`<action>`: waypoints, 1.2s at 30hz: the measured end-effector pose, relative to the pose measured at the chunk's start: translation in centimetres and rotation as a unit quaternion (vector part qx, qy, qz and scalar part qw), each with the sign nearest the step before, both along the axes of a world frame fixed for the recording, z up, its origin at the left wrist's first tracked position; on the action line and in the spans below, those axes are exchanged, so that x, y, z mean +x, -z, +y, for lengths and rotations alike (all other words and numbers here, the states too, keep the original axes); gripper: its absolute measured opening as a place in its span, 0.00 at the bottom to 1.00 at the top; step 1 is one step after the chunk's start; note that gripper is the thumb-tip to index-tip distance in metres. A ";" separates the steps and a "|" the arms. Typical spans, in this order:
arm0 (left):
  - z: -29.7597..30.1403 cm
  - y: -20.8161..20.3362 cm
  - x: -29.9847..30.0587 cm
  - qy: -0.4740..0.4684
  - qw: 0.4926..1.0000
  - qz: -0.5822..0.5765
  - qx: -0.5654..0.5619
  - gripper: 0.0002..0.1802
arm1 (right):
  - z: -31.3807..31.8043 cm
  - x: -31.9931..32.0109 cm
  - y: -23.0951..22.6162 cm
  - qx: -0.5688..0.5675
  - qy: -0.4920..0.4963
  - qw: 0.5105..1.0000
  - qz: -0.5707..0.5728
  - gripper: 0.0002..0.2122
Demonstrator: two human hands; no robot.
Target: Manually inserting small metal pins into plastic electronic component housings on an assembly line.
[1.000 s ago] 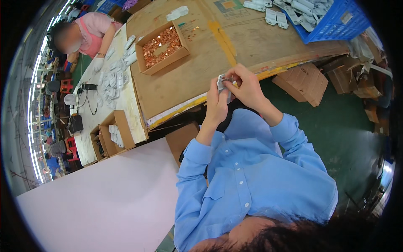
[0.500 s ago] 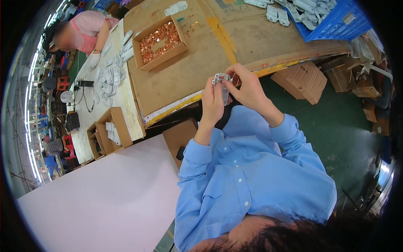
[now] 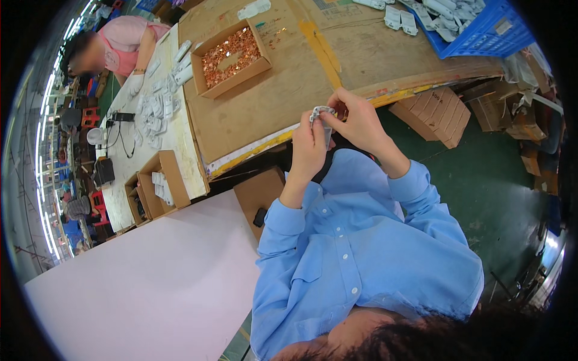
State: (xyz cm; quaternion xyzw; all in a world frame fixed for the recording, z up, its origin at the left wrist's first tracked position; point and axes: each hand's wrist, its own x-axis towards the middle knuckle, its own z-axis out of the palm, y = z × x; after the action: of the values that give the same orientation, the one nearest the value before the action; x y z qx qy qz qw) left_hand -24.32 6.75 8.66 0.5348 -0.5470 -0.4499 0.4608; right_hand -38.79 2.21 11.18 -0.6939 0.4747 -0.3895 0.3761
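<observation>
At the far left, a co-worker in pink (image 3: 125,43) is leaning over a pale desk (image 3: 123,207), with a white-gloved hand (image 3: 136,83) resting beside a loose heap of white plastic pieces (image 3: 158,111). A white cup (image 3: 95,137) is standing near the desk's outer edge, and a black device (image 3: 123,117) is lying close by, its cable trailing over the surface. Nearer, a small carton (image 3: 176,180) is holding more white pieces, while a blank white panel (image 3: 144,277) is filling the lower left. On the cardboard-covered desk (image 3: 277,102), an open box (image 3: 239,78) is holding copper-coloured bits (image 3: 239,43). In front of this desk's yellow-marked edge, the left hand (image 3: 308,150) is gripping a small white housing (image 3: 321,111), its fingers wrapping the near side. The housing is sitting between both hands, its clear lower portion pointing downward. The right hand (image 3: 364,126) is pinching the upper right side with thumb and forefinger; whether they are also holding something tiny is not showing. Farther right, two white pieces (image 3: 400,21) are lying beside a blue crate (image 3: 481,42), and a brown carton (image 3: 430,114) is resting below on the green floor (image 3: 475,180).
</observation>
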 end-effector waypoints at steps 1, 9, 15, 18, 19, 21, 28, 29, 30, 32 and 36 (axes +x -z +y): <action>0.0 0.0 0.0 0.001 1.000 0.001 -0.002 0.14 | 0.0 0.0 0.0 -0.001 -0.001 1.000 0.003 0.11; 0.2 0.3 -0.3 0.000 1.000 -0.008 -0.004 0.14 | -0.1 -0.3 -0.2 -0.016 -0.012 0.999 0.045 0.11; 0.1 0.1 -0.4 0.002 1.000 -0.004 0.009 0.13 | -0.1 -0.9 0.1 -0.003 -0.030 0.998 0.048 0.09; 0.0 0.2 -0.3 0.004 1.000 0.017 0.020 0.13 | -0.1 -1.0 0.4 0.007 -0.043 0.999 0.025 0.09; 0.0 0.3 -0.3 0.006 0.999 0.025 0.027 0.12 | -0.2 -1.1 0.6 0.004 -0.044 0.999 0.027 0.09; 0.1 0.7 -0.1 0.013 0.999 0.027 0.029 0.12 | -0.1 -1.1 0.5 0.009 -0.049 0.999 0.019 0.09; 0.4 1.2 0.2 0.036 0.998 0.028 0.031 0.11 | -0.5 -1.3 0.8 0.019 -0.079 0.997 0.003 0.10; 0.4 1.2 0.2 0.036 0.998 0.027 0.032 0.11 | -0.5 -1.3 0.7 0.019 -0.079 0.997 0.002 0.10; 0.4 1.2 0.2 0.038 0.998 0.030 0.031 0.11 | -0.5 -1.4 0.6 0.023 -0.082 0.996 0.004 0.10; 0.4 1.2 0.1 0.041 0.998 0.032 0.032 0.11 | -0.5 -1.5 0.6 0.028 -0.084 0.996 0.005 0.10; 0.4 1.2 -0.2 0.038 0.998 0.032 0.026 0.11 | -0.6 -1.6 0.6 0.022 -0.088 0.996 0.019 0.10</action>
State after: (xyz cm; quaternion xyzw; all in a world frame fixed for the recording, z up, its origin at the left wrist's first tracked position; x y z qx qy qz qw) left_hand -24.50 7.19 7.45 0.5107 -0.5405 -0.4977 0.4464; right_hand -40.36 1.62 10.62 -0.7318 0.4270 -0.3310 0.4154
